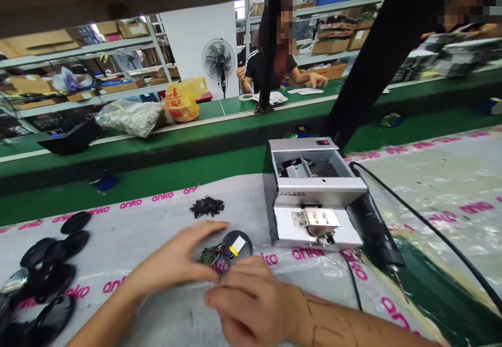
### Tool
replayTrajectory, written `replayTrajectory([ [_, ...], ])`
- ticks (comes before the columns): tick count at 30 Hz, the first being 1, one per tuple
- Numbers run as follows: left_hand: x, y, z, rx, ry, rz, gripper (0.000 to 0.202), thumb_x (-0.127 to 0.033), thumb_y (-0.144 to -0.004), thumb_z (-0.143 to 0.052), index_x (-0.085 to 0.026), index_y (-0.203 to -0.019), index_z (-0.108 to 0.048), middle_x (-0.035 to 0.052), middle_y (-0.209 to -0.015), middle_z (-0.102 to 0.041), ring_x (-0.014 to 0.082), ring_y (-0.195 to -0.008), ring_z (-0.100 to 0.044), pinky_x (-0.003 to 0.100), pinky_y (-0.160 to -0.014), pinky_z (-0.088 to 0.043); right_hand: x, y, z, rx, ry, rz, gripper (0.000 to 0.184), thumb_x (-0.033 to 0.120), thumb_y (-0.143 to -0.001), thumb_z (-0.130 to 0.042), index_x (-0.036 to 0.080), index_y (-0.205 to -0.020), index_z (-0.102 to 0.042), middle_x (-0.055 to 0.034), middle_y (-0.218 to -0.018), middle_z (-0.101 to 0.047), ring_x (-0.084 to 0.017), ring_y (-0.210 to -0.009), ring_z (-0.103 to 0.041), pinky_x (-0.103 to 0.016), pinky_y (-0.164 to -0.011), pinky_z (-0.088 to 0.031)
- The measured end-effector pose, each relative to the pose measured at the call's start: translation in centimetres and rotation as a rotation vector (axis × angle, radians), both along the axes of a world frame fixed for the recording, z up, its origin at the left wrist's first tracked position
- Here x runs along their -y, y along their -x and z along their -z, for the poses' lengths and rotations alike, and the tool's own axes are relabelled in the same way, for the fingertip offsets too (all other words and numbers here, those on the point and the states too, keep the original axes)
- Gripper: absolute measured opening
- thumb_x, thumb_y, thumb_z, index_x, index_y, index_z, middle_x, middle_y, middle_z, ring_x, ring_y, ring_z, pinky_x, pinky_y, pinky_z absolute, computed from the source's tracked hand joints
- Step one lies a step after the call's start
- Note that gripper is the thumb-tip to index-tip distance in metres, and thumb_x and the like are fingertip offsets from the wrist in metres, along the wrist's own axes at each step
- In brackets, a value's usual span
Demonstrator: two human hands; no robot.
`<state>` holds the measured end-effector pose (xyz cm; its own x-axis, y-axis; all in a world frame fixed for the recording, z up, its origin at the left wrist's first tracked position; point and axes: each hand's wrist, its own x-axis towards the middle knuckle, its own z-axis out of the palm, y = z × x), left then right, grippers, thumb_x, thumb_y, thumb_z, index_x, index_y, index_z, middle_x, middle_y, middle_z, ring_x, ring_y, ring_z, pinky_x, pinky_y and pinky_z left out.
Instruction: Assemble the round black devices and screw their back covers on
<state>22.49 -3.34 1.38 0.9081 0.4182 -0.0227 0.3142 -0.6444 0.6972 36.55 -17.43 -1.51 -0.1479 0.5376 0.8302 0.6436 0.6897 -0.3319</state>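
Note:
A round black plastic housing (248, 241) lies on the plastic-covered bench with a small white battery (238, 245) on it, banded with yellow. Thin wires join it to a green circuit board (209, 254) at its left. My left hand (176, 258) curves around the board's left side, thumb and fingers apart, with nothing visible in its grasp. Just in front of the housing, my right hand (254, 300) is closed with curled fingers, slightly blurred. What its fingertips hold, if anything, is hidden.
Small black pieces (207, 207) form a pile beyond my hands. Several black round covers (55, 253) lie at left. At right stand a silver screw-feeder machine (319, 195) and a black electric screwdriver (376, 227) with a cable. Across the green conveyor (137, 172), a person (274, 59) handles white sheets.

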Motion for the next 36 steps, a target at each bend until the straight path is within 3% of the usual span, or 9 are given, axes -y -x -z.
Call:
replayTrajectory([
  [3, -3.0, 1.3, -0.3, 0.143, -0.047, -0.307, 0.022, -0.033, -0.088, -0.062, -0.022, -0.106, -0.067, 0.0064, -0.106, -0.073, 0.0221, -0.098, -0.069, 0.038, -0.089, -0.056, -0.4, -0.7, -0.5, 0.049, 0.055, 0.036, 0.021, 0.01, -0.08, -0.044, 0.014, -0.094, -0.06, -0.0029, -0.072, -0.061, -0.014, -0.062, -0.051, -0.03, -0.06, -0.045],
  [5, -4.1, 1.8, 0.6, 0.197, -0.187, -0.443, 0.017, -0.033, -0.089, -0.059, -0.019, -0.092, -0.069, 0.0052, -0.091, -0.073, 0.02, -0.083, -0.069, 0.034, -0.077, -0.057, -0.7, -0.9, -0.7, 0.086, 0.097, 0.047, 0.022, 0.009, -0.082, -0.044, 0.014, -0.096, -0.06, -0.0048, -0.078, -0.062, -0.016, -0.069, -0.052, -0.033, -0.066, -0.047],
  [8, -4.4, 1.8, 2.7, 0.182, -0.296, -0.437, 0.014, -0.031, -0.086, -0.063, -0.019, -0.088, -0.071, 0.0042, -0.087, -0.072, 0.019, -0.078, -0.068, 0.031, -0.07, -0.055, -1.4, -1.1, -0.9, 0.195, 0.231, 0.073, 0.023, 0.012, -0.085, -0.047, 0.014, -0.103, -0.061, -0.0086, -0.094, -0.063, -0.021, -0.088, -0.054, -0.039, -0.079, -0.049],
  [13, -3.7, 1.1, 4.6, 0.182, -0.389, -0.429, 0.018, -0.026, -0.091, -0.056, -0.019, -0.096, -0.072, 0.0056, -0.092, -0.07, 0.0212, -0.09, -0.066, 0.036, -0.084, -0.053, -2.6, -1.3, -1.0, 0.326, 0.388, 0.219, 0.014, 0.018, -0.091, -0.056, 0.016, -0.102, -0.064, -0.0118, -0.117, -0.062, -0.031, -0.118, -0.046, -0.054, -0.099, -0.044],
  [18, -3.7, 1.1, 5.0, 0.174, -0.442, -0.414, 0.018, -0.024, -0.092, -0.054, -0.018, -0.096, -0.071, 0.007, -0.092, -0.069, 0.022, -0.089, -0.064, 0.037, -0.083, -0.053, -2.7, -1.7, -0.9, 0.07, 0.315, 0.107, 0.019, 0.01, -0.093, -0.053, 0.018, -0.108, -0.062, -0.0061, -0.096, -0.066, -0.022, -0.1, -0.055, -0.041, -0.088, -0.052],
  [23, -3.3, 1.1, 4.9, 0.194, -0.437, -0.44, 0.014, -0.024, -0.092, -0.052, -0.019, -0.094, -0.065, 0.0062, -0.094, -0.066, 0.0214, -0.089, -0.064, 0.036, -0.082, -0.052, -2.1, -2.1, -1.2, -0.137, 0.329, 0.211, 0.031, 0.006, -0.093, -0.049, 0.019, -0.12, -0.055, -0.0054, -0.093, -0.063, -0.019, -0.093, -0.057, -0.035, -0.079, -0.052],
  [27, -3.2, 1.3, 4.3, 0.207, -0.403, -0.468, 0.012, -0.026, -0.092, -0.052, -0.019, -0.084, -0.058, 0.002, -0.082, -0.062, 0.0173, -0.073, -0.06, 0.03, -0.07, -0.049, -1.5, -2.3, -1.9, -0.162, 0.481, 0.24, 0.041, 0.007, -0.094, -0.043, 0.02, -0.132, -0.051, -0.0031, -0.086, -0.058, -0.015, -0.074, -0.056, -0.029, -0.064, -0.05],
  [30, -2.7, 1.3, 3.5, 0.345, -0.207, -0.505, 0.013, -0.027, -0.091, -0.056, -0.019, -0.081, -0.058, 0.0009, -0.08, -0.061, 0.0146, -0.072, -0.056, 0.027, -0.069, -0.046, -1.2, -2.3, -2.3, -0.201, 0.54, 0.225, 0.038, 0.009, -0.095, -0.04, 0.022, -0.127, -0.056, -0.0011, -0.079, -0.055, -0.012, -0.065, -0.054, -0.026, -0.057, -0.047],
  [36, 0.0, 0.4, 2.6, 0.739, 0.86, -0.666, 0.022, -0.028, -0.075, -0.08, -0.02, -0.091, -0.067, -0.0028, -0.075, -0.06, 0.008, -0.067, -0.053, 0.017, -0.062, -0.043, -1.3, -1.6, -2.1, -0.275, 0.566, 0.126, 0.029, 0.015, -0.094, -0.054, 0.024, -0.121, -0.058, 0.0002, -0.083, -0.062, -0.012, -0.072, -0.059, -0.026, -0.065, -0.051],
])
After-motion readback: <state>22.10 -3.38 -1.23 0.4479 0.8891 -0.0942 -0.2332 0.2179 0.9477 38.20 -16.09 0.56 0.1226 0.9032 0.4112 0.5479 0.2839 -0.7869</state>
